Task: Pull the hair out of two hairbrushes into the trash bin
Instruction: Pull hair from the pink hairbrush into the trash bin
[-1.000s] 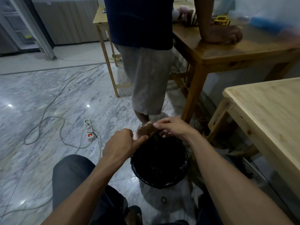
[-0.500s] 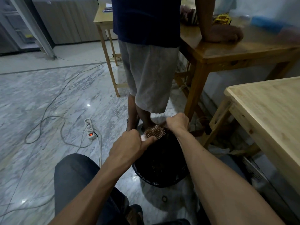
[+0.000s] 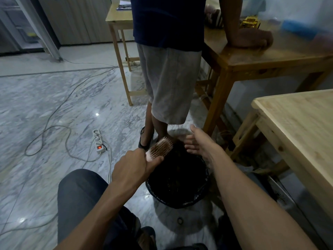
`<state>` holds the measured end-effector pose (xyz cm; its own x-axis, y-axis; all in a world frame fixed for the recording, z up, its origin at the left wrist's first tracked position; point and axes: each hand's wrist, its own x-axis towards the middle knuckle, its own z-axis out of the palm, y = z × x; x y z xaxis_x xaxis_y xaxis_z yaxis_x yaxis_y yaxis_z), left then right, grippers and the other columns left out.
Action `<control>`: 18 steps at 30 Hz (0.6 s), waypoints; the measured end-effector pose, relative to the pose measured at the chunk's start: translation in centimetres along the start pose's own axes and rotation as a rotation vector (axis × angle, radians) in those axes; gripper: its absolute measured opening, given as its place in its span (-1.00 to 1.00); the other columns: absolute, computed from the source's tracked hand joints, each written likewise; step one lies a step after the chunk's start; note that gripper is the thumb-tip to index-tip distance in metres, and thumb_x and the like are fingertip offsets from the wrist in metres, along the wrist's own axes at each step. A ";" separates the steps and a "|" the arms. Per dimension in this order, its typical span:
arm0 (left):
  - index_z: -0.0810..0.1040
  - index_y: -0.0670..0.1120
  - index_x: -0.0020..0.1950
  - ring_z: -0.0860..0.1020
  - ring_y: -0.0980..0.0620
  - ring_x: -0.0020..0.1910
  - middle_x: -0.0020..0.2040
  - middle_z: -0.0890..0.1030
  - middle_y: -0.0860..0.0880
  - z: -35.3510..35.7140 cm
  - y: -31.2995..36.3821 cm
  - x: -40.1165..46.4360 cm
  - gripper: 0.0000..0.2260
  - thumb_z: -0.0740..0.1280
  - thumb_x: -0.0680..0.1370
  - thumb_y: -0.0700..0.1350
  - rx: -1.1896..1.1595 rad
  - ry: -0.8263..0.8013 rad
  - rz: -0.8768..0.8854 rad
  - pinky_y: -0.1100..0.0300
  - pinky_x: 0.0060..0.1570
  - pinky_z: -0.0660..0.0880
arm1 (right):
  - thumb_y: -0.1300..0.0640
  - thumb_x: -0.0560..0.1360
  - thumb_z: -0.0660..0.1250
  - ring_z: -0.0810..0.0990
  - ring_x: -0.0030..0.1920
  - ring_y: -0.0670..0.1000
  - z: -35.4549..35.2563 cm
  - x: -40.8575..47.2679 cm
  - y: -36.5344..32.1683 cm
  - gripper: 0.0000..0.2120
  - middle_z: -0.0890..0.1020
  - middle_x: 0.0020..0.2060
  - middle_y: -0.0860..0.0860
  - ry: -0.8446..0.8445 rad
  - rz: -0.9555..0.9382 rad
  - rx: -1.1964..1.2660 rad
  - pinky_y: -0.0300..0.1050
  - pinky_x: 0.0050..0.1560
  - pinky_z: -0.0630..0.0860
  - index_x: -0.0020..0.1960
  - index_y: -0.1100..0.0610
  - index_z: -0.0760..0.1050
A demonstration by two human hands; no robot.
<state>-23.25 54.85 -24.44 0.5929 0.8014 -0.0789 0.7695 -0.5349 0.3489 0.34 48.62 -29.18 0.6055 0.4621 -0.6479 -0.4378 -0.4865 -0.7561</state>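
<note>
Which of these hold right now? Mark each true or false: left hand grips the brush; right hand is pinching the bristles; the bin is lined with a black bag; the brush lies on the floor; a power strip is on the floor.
1. Left hand grips the brush: true.
2. Right hand pinches the bristles: false, it is open and off the brush.
3. The bin has a black bag: true.
4. The brush lies on the floor: false, it is held over the bin's rim.
5. A power strip is on the floor: true.

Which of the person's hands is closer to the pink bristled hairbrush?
Left. The left hand grips the pink bristled hairbrush by its handle; the right hand is open beside it, not touching.
</note>
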 end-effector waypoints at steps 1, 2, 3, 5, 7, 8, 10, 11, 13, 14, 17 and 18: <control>0.34 -0.04 -0.32 0.44 -0.02 -0.44 -0.40 0.46 0.00 0.1 0.1 0.1 -0.42 0.25 0.44 0.48 0.002 -0.001 -0.004 0.15 -0.48 0.23 | -0.35 0.55 0.29 0.68 -0.11 0.05 -0.1 -0.2 0.0 -0.42 0.70 0.00 0.14 -0.086 0.043 0.013 -0.10 -0.25 0.61 0.12 0.19 0.54; 0.33 -0.05 -0.33 0.42 0.00 -0.46 -0.41 0.44 0.01 0.2 0.4 0.1 -0.39 0.23 0.43 0.51 0.005 -0.002 -0.004 0.15 -0.48 0.23 | -0.39 0.49 0.35 0.68 -0.09 0.04 -0.1 -0.4 0.1 -0.34 0.71 0.04 0.16 -0.155 0.060 -0.005 -0.11 -0.23 0.60 0.17 0.22 0.53; 0.32 -0.06 -0.33 0.41 0.01 -0.47 -0.43 0.43 0.01 0.3 0.7 0.1 -0.37 0.20 0.41 0.53 0.007 -0.002 -0.002 0.15 -0.48 0.23 | -0.36 0.44 0.44 0.67 -0.12 0.01 0.1 -0.7 0.2 -0.32 0.73 0.06 0.15 -0.219 0.055 -0.046 -0.14 -0.25 0.58 0.19 0.22 0.56; 0.33 -0.07 -0.33 0.43 0.01 -0.47 -0.42 0.45 0.00 0.4 1.2 0.1 -0.34 0.14 0.41 0.56 0.011 -0.009 0.009 0.15 -0.47 0.26 | -0.13 0.45 0.55 0.59 -0.27 -0.07 0.7 -0.3 0.7 -0.53 0.74 -0.04 0.09 -0.238 -0.016 -0.055 -0.24 -0.36 0.52 0.14 0.24 0.65; 0.37 -0.09 -0.33 0.48 -0.01 -0.45 -0.42 0.47 -0.02 0.6 1.4 0.2 -0.33 0.10 0.45 0.54 0.003 -0.028 0.013 0.15 -0.47 0.30 | 0.14 0.52 0.53 0.51 -0.39 -0.11 1.4 0.4 1.1 -0.82 0.66 -0.21 0.08 -0.129 -0.088 -0.008 -0.29 -0.44 0.47 -0.01 0.26 0.68; 0.38 -0.10 -0.34 0.48 -0.01 -0.46 -0.43 0.47 -0.02 0.6 1.3 0.3 -0.33 0.10 0.46 0.52 -0.002 -0.035 0.014 0.15 -0.46 0.31 | 0.19 0.53 0.51 0.51 -0.42 -0.09 1.3 1.0 1.2 -0.87 0.64 -0.27 0.08 -0.016 -0.132 -0.034 -0.27 -0.43 0.49 -0.07 0.27 0.67; 0.37 -0.11 -0.39 0.44 -0.01 -0.51 -0.48 0.42 -0.01 0.3 0.5 0.3 -0.32 0.13 0.44 0.53 -0.013 -0.041 0.016 0.15 -0.46 0.31 | 0.13 0.51 0.51 0.66 -0.29 0.06 0.2 1.7 1.4 -0.77 0.70 -0.19 0.13 0.216 -0.168 -0.173 -0.11 -0.23 0.61 -0.01 0.32 0.67; 0.37 -0.11 -0.41 0.42 -0.01 -0.53 -0.51 0.41 0.00 -0.1 -0.1 0.2 -0.30 0.14 0.42 0.54 -0.020 -0.039 0.010 0.14 -0.46 0.32 | 0.09 0.51 0.51 0.71 -0.12 0.16 -1.1 2.1 1.5 -0.69 0.72 -0.06 0.16 0.330 -0.169 -0.216 -0.04 -0.07 0.65 0.09 0.34 0.66; 0.37 -0.11 -0.45 0.40 0.00 -0.56 -0.56 0.38 0.01 -1.1 -1.5 0.3 -0.28 0.13 0.39 0.57 -0.026 -0.027 0.001 0.12 -0.44 0.34 | 0.08 0.51 0.50 0.71 0.07 0.23 -3.9 2.2 1.6 -0.61 0.71 0.09 0.19 0.468 -0.105 -0.207 0.03 0.08 0.66 0.17 0.36 0.62; 0.37 -0.11 -0.47 0.39 0.00 -0.58 -0.58 0.36 0.01 -1.6 -2.2 0.4 -0.27 0.12 0.38 0.58 -0.024 -0.018 -0.001 0.11 -0.45 0.35 | 0.09 0.50 0.50 0.72 0.02 0.22 -4.9 2.2 1.6 -0.63 0.72 0.07 0.20 0.490 -0.091 -0.177 0.04 0.02 0.68 0.15 0.37 0.62; 0.35 -0.11 -0.46 0.40 -0.02 -0.59 -0.58 0.36 0.00 -2.3 -2.3 1.0 -0.27 0.10 0.39 0.58 -0.020 0.037 -0.013 0.11 -0.46 0.35 | 0.17 0.56 0.46 0.65 -0.40 0.01 -3.9 2.0 1.7 -0.79 0.69 -0.25 0.14 0.350 -0.079 -0.144 -0.14 -0.42 0.55 -0.01 0.34 0.62; 0.34 -0.11 -0.45 0.41 -0.03 -0.58 -0.57 0.37 -0.01 -2.3 -1.7 1.1 -0.28 0.11 0.41 0.56 -0.019 0.054 -0.002 0.11 -0.46 0.35 | 0.21 0.58 0.43 0.62 -0.46 -0.01 -2.8 1.8 1.9 -0.82 0.65 -0.30 0.13 0.282 -0.065 -0.143 -0.16 -0.49 0.53 0.02 0.36 0.61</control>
<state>-24.44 57.30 -22.97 0.5775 0.8159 -0.0292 0.7656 -0.5289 0.3662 2.53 46.45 -31.52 0.7984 0.2813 -0.5324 -0.3062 -0.5716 -0.7612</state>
